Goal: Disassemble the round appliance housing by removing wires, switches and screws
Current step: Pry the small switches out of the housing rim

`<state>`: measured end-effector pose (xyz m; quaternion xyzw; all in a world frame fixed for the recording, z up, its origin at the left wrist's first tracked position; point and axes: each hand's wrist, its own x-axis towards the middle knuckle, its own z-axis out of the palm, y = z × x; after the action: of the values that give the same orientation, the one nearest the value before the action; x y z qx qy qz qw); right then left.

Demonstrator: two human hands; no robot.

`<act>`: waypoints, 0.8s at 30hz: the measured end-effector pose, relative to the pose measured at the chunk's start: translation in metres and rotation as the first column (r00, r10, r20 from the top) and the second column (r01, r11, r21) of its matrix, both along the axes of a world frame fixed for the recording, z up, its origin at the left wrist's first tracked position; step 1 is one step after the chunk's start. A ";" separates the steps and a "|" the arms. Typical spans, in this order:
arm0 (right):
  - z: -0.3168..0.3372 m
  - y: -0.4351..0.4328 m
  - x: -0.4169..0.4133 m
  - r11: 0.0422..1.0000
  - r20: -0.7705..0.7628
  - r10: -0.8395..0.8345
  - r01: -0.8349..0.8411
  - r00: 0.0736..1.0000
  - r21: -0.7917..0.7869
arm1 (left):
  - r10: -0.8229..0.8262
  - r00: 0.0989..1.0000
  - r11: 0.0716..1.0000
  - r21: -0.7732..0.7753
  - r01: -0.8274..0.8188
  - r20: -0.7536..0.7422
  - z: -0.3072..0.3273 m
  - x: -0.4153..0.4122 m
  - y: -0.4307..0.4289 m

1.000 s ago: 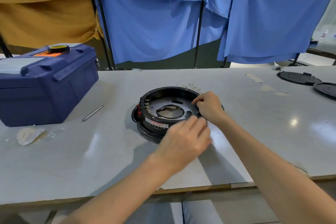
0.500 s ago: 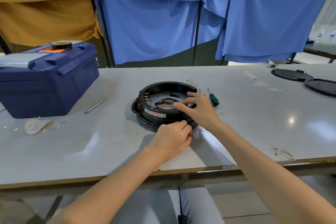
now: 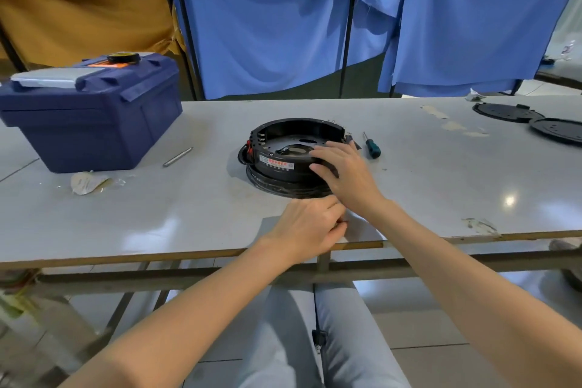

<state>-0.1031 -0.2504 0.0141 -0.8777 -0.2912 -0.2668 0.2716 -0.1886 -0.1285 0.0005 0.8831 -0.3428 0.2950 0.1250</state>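
Observation:
The round black appliance housing (image 3: pixel 283 148) lies at the middle of the grey table, open side up, with a red-and-white label on its near wall and red terminals at its left. My right hand (image 3: pixel 345 175) lies over its near-right wall, fingers across the rim and thumb on the outside, gripping it. My left hand (image 3: pixel 310 227) is on the table just in front of the housing, apart from it. Its fingers are curled and pinch a small dark piece that I cannot identify. A green-handled screwdriver (image 3: pixel 372 148) lies right of the housing.
A closed blue toolbox (image 3: pixel 94 116) stands at the left, with a metal rod (image 3: pixel 178 157) and a crumpled wrapper (image 3: pixel 88 181) beside it. Two flat black discs (image 3: pixel 507 112) lie at the far right. The table's front edge (image 3: pixel 189 253) runs just below my left hand.
My left hand has drawn back from the housing's near wall toward the table's front edge. My right hand slid from the far rim to the near-right wall, uncovering the screwdriver.

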 end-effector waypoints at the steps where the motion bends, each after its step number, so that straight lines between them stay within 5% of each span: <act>1: -0.001 0.000 0.000 1.000 0.002 -0.004 0.004 1.000 -0.007 | -0.026 0.998 1.000 0.014 0.026 0.050 -0.001 -0.006 -0.002; 7: -0.009 0.001 -0.001 1.000 -0.009 -0.016 0.015 1.000 -0.010 | -0.184 0.930 0.959 0.268 0.097 0.319 -0.023 -0.031 -0.014; 10: -0.011 0.002 -0.002 1.000 -0.023 -0.023 0.023 0.999 0.004 | -0.273 0.959 0.831 0.522 0.193 0.080 -0.057 -0.036 -0.019; 13: -0.013 0.003 -0.001 1.000 -0.020 -0.027 0.027 0.999 0.015 | 0.013 0.976 0.657 0.738 0.156 -0.218 -0.093 -0.033 -0.025; 16: -0.015 0.004 0.000 0.999 -0.014 -0.033 0.033 0.999 0.034 | 0.300 0.824 0.655 0.731 0.188 -0.481 -0.121 -0.028 -0.030; 19: -0.018 0.005 0.001 0.998 -0.021 -0.038 0.039 0.999 0.054 | 0.360 0.692 0.731 0.650 0.207 -0.626 -0.139 -0.027 -0.036; 24: -0.020 0.005 0.001 0.997 -0.026 -0.027 0.029 0.999 0.075 | 0.379 0.671 0.745 0.640 0.187 -0.638 -0.140 -0.020 -0.038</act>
<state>-0.1022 -0.2451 -0.0054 -0.8740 -0.2652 -0.2703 0.3044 -0.2082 -0.1663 -0.1396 0.9268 -0.2927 -0.2197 -0.0846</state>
